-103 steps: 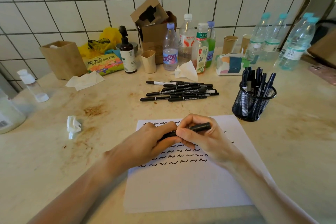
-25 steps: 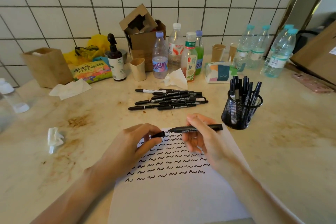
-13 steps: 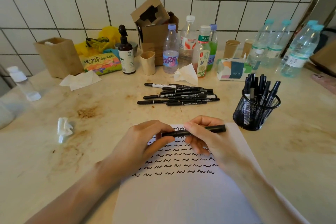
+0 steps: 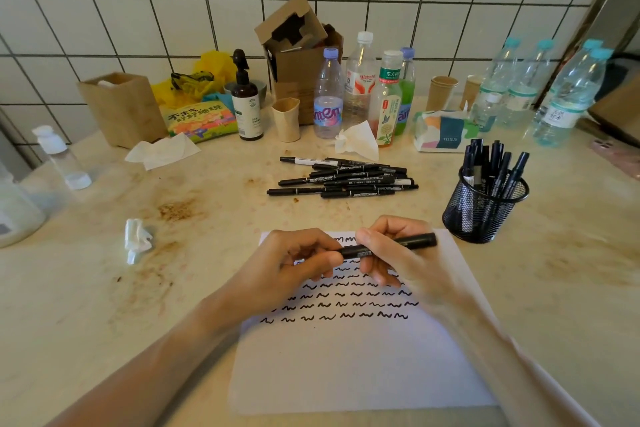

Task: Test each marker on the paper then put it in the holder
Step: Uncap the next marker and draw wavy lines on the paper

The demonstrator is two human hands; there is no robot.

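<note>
Between the two hands, a black marker (image 4: 388, 246) lies level above the paper (image 4: 353, 367) — the right hand (image 4: 394, 253) pinches its barrel with curled fingers, and the left hand (image 4: 294, 263) has its thumb and fingers closed round the marker's left end, where the cap would sit, though whether the cap is fully seated cannot be told. Under both hands the paper carries rows of black squiggles, the lowest row just nearer the person than the knuckles. Beyond the right hand and a little to its right stands the black mesh holder (image 4: 485, 215) on the bench (image 4: 104, 305), with a bunch of markers upright in it. Straight beyond the hands, apart from the paper, lies a loose pile of black markers (image 4: 343, 180). Off to the left of the left hand sits a crumpled white tissue (image 4: 136, 239) — well apart from the paper
</note>
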